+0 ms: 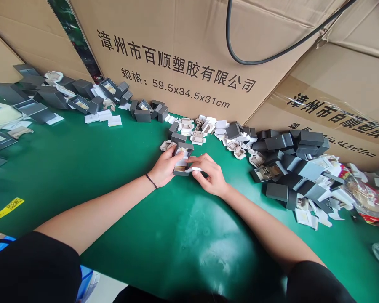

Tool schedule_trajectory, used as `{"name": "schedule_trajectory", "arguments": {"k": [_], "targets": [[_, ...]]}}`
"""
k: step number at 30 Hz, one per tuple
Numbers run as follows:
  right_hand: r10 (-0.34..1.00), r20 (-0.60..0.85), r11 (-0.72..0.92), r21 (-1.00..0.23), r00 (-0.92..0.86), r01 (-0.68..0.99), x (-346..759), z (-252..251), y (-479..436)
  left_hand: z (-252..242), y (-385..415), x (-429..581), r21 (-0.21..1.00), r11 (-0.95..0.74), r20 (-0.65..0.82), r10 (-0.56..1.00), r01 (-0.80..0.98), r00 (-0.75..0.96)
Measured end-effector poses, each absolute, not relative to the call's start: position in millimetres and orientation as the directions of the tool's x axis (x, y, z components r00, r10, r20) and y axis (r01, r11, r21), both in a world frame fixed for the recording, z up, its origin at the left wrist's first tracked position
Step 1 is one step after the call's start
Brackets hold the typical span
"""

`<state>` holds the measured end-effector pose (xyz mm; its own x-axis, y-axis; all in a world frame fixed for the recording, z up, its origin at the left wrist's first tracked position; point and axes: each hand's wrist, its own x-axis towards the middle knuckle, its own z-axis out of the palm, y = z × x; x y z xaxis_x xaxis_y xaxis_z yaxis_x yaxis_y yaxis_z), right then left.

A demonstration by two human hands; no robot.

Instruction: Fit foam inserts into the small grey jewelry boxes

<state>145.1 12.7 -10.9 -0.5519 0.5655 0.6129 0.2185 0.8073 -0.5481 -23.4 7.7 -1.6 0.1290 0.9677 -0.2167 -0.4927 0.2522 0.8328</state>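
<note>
In the middle of the head view, my left hand (pixel 166 166) is closed around a small dark grey box (pixel 182 172), its thumb reaching over the near side. The box has its inside facing me and shows a white and yellowish lining. At its right side my right hand (pixel 210 174) pinches a small folded white paper (pixel 195 169) at the box's edge. Whether that paper is fixed to the box I cannot tell. Just beyond the held box lie another grey box (pixel 178 137) and a crumpled pale insert (pixel 166 145).
Grey boxes (pixel 306 168) and white papers form a heap on the green table (pixel 129 235) at right. More boxes (pixel 53 97) lie at far left. Large cardboard cartons (pixel 177 38) stand behind, with a black cable (pixel 255 63) hanging in front. A red plastic packet (pixel 369 202) lies far right.
</note>
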Motion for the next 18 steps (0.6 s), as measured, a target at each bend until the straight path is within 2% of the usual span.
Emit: {"name": "schedule_trajectory", "arguments": {"k": [12,15,18], "targets": [[0.641,0.593,0.749,-0.62,-0.486,0.232,149.7,-10.3,13.3,-0.7,7.4,-21.7,0.81,0.252,-0.252,0.965,-0.529,0.074],[0.696,0.575,0.708,-0.647,-0.429,0.282,150.6,-11.4,14.8,-0.8,6.5,-20.7,0.802,0.249,-0.26,0.964,-0.543,0.059],[0.791,0.526,0.61,-0.725,-0.313,0.32,150.8,-14.4,17.5,-2.1,6.6,-22.6,0.763,0.268,-0.268,0.959,-0.589,0.09]]}}
